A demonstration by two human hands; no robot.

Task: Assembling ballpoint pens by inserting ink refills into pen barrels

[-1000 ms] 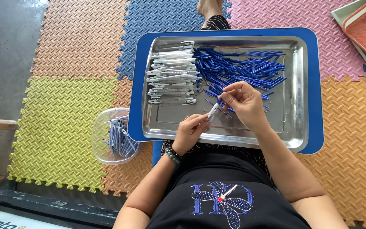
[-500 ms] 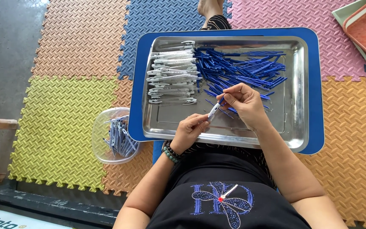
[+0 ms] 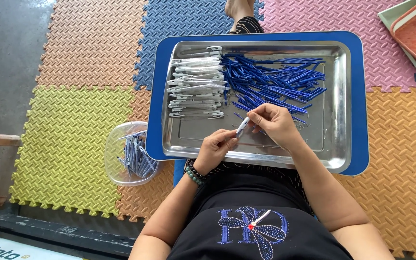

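Showing: one steel tray [image 3: 338, 96], one clear tub [image 3: 116, 159], two hands, two pen-part heaps, blue [image 3: 275, 82] and white [image 3: 196, 84], too many to count.

Both forearms are bare, no sleeves reaching down to the left hand [image 3: 214, 149] or the right hand [image 3: 273, 124]. On the left wrist sits a beaded bracelet [image 3: 194, 174], dark beads with a few greenish ones mixed in. The top is black, and across the chest there's a blue studded design [image 3: 252, 227], possibly a butterfly over large letters, with a small red dot at its centre and a thin white streak slanting up from it.
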